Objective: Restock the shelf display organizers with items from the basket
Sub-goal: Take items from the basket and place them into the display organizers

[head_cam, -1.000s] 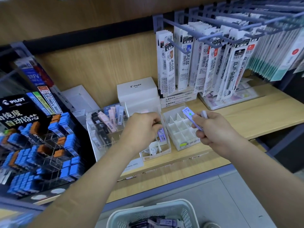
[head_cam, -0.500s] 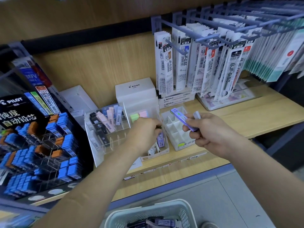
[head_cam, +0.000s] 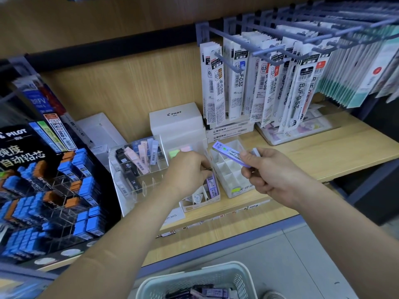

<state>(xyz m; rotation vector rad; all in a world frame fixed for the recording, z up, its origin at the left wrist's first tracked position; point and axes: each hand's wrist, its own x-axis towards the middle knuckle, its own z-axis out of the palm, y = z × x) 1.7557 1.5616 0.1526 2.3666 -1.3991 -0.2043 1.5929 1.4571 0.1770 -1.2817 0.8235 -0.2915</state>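
Observation:
My left hand (head_cam: 187, 171) reaches into the middle white organizer (head_cam: 199, 204), fingers curled down onto a purple lead case (head_cam: 212, 184) standing in its right-hand slot. To its right, my right hand (head_cam: 273, 176) grips a small bunch of purple lead cases (head_cam: 230, 153) above the empty white grid organizer (head_cam: 234, 186). The pale green basket (head_cam: 164, 281) sits at the bottom edge and holds more purple cases (head_cam: 212, 291).
A clear acrylic organizer (head_cam: 129, 192) left of my left hand holds black and pink cases. A black Pilot display (head_cam: 43, 180) of blue and orange boxes fills the left. A white Pilot box (head_cam: 177, 119) stands behind. Hooks with hanging refill packs (head_cam: 265, 83) jut out above the right.
My left hand has drawn slightly toward me over the middle organizer, uncovering green and pink items behind it. My right hand keeps its bunch of cases, almost unmoved.

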